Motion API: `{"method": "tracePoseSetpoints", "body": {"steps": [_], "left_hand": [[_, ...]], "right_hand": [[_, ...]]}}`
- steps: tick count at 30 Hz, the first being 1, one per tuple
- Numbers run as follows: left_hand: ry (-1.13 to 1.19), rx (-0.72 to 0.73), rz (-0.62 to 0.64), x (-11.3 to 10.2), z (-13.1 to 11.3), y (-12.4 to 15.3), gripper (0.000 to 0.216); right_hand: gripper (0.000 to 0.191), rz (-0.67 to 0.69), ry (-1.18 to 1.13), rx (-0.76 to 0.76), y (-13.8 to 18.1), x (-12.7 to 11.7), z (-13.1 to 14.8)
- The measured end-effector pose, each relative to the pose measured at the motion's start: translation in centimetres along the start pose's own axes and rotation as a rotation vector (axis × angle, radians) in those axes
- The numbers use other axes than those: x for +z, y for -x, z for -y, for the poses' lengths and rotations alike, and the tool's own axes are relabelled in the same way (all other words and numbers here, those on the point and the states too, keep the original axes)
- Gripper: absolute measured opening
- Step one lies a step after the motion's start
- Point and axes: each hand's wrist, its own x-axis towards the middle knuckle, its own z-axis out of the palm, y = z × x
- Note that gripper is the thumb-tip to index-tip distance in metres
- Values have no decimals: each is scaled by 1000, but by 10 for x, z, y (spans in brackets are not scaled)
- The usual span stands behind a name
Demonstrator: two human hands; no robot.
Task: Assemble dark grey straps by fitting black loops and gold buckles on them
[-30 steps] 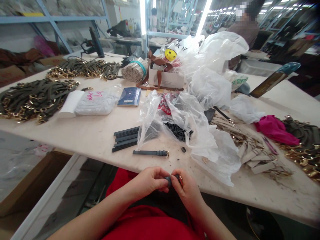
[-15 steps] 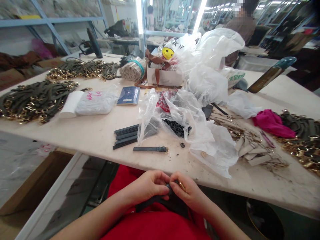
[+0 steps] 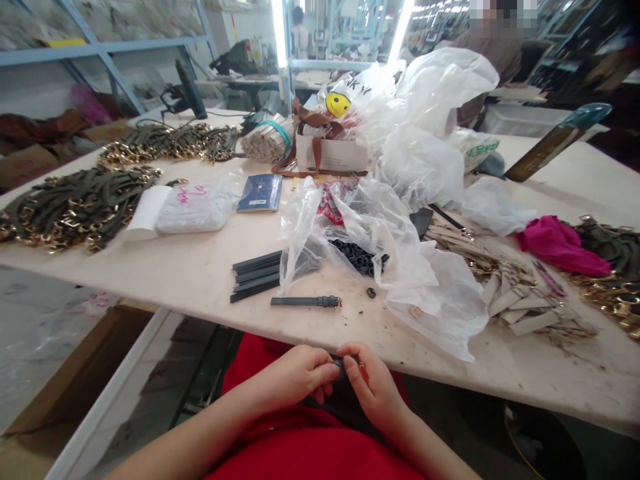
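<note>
My left hand (image 3: pixel 300 375) and my right hand (image 3: pixel 370 387) meet over my lap, just below the table's front edge. Both pinch the same small dark strap piece (image 3: pixel 339 365), most of it hidden by my fingers. On the table in front lies a finished dark strap with a gold buckle (image 3: pixel 306 301). A stack of plain dark straps (image 3: pixel 256 275) sits to its left. One loose black loop (image 3: pixel 371 292) lies beside a clear bag holding several black loops (image 3: pixel 357 257).
Piles of olive straps with gold buckles (image 3: pixel 70 207) cover the table's left and far right. Crumpled plastic bags (image 3: pixel 425 160), a blue booklet (image 3: pixel 260 193), beige straps (image 3: pixel 515 300) and a pink cloth (image 3: pixel 557 243) lie around. Another person stands beyond the table (image 3: pixel 480 47).
My hands have stayed together at my lap, fingers shifting slightly on the dark piece. The strap end that hung below my left hand half a second ago is now hidden.
</note>
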Motion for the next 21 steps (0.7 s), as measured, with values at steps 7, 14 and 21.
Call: {"method": "tracePoseSetpoints", "body": {"steps": [7,14,21], "left_hand": [[-171,13,74,-5,0,-4,28],[-255,43,45,-8,3,-5,29],[-250,73,107,-6,-2,-9,27]], "right_hand": [[19,-73,108,-73,-1,7,0],[17,-118,303,-205,-8,9,-3],[17,-169,119,-136,-1,11,-6]]}}
